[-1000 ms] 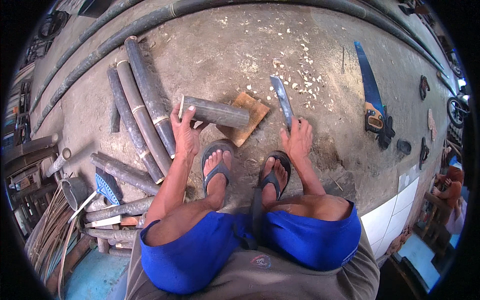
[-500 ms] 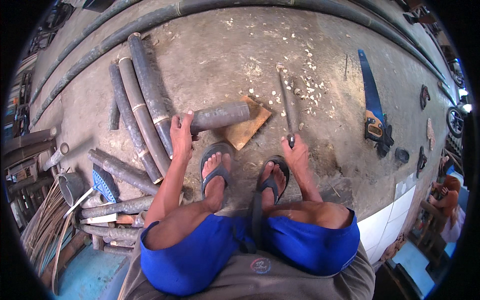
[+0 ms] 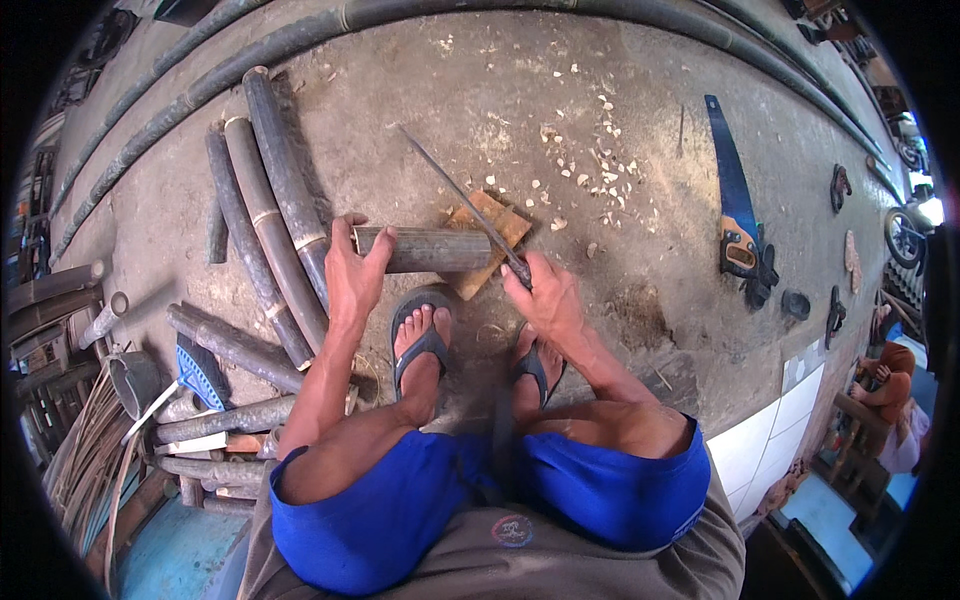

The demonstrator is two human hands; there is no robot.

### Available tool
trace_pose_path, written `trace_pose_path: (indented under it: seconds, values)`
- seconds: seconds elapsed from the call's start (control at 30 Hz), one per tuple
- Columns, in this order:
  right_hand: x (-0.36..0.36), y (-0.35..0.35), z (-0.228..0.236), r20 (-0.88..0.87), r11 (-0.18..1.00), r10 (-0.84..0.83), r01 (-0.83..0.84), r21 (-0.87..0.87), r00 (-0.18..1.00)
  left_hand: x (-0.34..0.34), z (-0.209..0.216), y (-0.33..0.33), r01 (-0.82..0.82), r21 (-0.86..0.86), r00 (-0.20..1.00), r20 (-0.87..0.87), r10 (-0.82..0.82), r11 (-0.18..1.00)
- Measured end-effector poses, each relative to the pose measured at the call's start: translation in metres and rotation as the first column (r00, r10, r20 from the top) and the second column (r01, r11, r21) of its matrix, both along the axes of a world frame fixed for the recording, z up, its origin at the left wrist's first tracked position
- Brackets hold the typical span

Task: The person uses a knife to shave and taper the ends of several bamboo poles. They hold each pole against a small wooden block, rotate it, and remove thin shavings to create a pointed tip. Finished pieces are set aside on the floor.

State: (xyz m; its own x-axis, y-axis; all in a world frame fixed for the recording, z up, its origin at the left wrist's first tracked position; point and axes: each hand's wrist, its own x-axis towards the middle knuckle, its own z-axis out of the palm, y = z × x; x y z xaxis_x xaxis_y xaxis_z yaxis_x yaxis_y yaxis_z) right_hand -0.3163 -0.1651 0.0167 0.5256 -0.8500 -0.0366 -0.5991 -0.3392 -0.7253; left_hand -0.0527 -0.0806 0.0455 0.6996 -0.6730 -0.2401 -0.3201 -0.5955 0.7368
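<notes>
My left hand (image 3: 355, 272) grips one end of a short, thick dark bamboo section (image 3: 430, 250), which lies level across a square wooden block (image 3: 467, 281) on the floor. In my right hand (image 3: 545, 295) is the dark handle of a machete (image 3: 454, 187). Its narrow blade points up and to the left, crossing over the block close to the bamboo's right end. Whether blade and bamboo touch I cannot tell. Both hands are just beyond my sandalled feet.
Long bamboo poles (image 3: 290, 195) lie left, near a blue brush (image 3: 203, 375) and stacked bamboo pieces. Pale chips (image 3: 607, 178) litter the floor ahead. A handsaw (image 3: 733, 180) rests to the right. Another person (image 3: 885, 385) sits at far right. Longer poles curve along the far side.
My right hand has moved left toward the bamboo, and the machete has swung to slant up-left over the block. The bamboo has shifted slightly and now lies more level, still in my left hand.
</notes>
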Motion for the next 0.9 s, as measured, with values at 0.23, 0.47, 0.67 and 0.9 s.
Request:
trace_pose_path:
  seconds: [0.23, 0.47, 0.67, 0.9]
  values:
    - [0.006, -0.001, -0.031, -0.187, 0.992, 0.047, -0.068, -0.106, 0.981, 0.002, -0.007, -0.005, 0.028, -0.034, 0.999, -0.035, -0.029, 0.999]
    - [0.028, -0.013, 0.043, 0.154, 0.987, 0.071, -0.047, -0.153, 0.986, 0.012, -0.010, 0.000, 0.025, -0.019, 0.997, -0.067, -0.026, 1.000]
    - [-0.001, -0.003, -0.042, -0.330, 0.996, 0.083, -0.091, -0.009, 0.940, 0.004, -0.009, -0.012, 0.113, -0.117, 0.993, 0.051, -0.108, 0.987]
    - [0.021, -0.010, 0.014, 0.199, 0.995, 0.006, 0.014, -0.097, 0.980, 0.009, -0.012, -0.010, 0.060, -0.110, 0.997, -0.033, -0.064, 0.992]
